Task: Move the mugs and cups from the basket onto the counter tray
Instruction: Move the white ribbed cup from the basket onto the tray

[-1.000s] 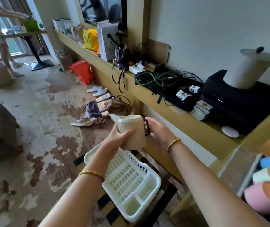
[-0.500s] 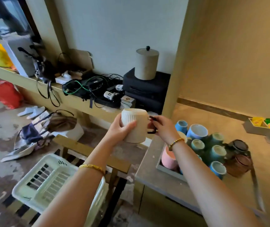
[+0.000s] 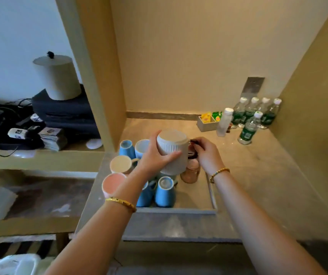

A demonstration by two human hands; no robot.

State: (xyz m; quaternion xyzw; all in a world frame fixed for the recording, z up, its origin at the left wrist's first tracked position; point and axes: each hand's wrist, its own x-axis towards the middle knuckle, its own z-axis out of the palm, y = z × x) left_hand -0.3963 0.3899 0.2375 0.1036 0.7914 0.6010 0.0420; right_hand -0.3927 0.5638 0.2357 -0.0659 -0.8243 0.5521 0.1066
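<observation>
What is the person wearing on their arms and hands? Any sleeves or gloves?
No sleeves or gloves show: both forearms are bare. The left hand has a chunky gold bangle round its wrist. The right hand has a thinner gold beaded bracelet with a few darker beads. No rings or watch can be seen.

Stone counter (image 3: 258,185), tray (image 3: 179,210), tea box (image 3: 206,125), 6 bottles (image 3: 247,130)
</observation>
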